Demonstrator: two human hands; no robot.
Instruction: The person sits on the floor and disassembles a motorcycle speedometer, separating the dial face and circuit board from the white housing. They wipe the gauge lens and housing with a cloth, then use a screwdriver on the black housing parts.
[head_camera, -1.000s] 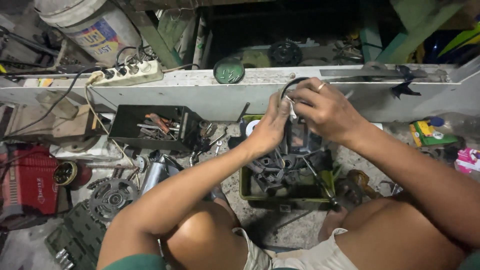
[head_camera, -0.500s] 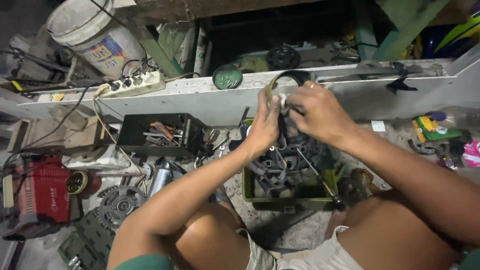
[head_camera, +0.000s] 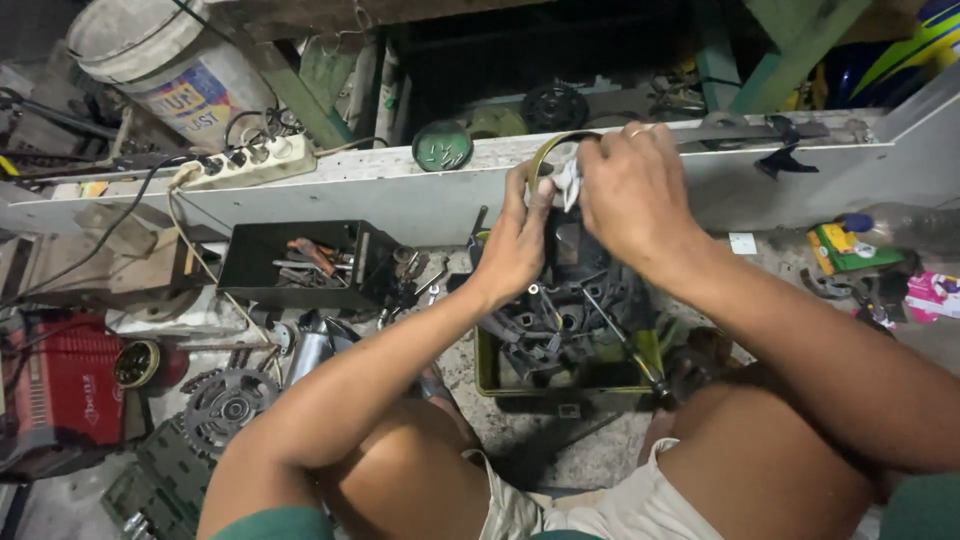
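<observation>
White cloth (head_camera: 568, 180) sits bunched at upper centre of the frame, pinched in the right hand (head_camera: 640, 195) and pressed to a thin dark ring (head_camera: 548, 152), which the left hand (head_camera: 518, 240) grips by its edge, seemingly to steady it for wiping. Both hover above an olive tray of dark engine parts (head_camera: 565, 325) on the gritty concrete floor (head_camera: 520, 425), with a black tool box (head_camera: 300, 262) at left, a white power strip (head_camera: 245, 165) and a pale bucket (head_camera: 160, 60) at upper left
</observation>
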